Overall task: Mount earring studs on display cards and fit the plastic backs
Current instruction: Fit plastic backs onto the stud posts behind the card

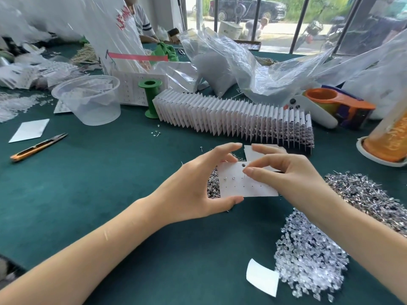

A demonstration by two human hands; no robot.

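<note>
Card (pixel 246 183) at centre of the table (pixel 110 183), lifted a little, pinched at its left edge by left hand (pixel 198 186), thumb under the bottom edge, fingers over the top. Right hand (pixel 284 172) at 3 o'clock of the card, fingertips closed on something at the third hole of the upper row, probably a stud, too small to tell. Two studs (pixel 229 178) already in. Stud heaps (pixel 363 194) at 3 o'clock, clear backs (pixel 308 256) at 5 o'clock, finished cards (pixel 233 116) at 12 o'clock. Card probably thin, light, easily bent: better held by the edges, near the hole. Studs tiny, sharp, slippery.
</note>
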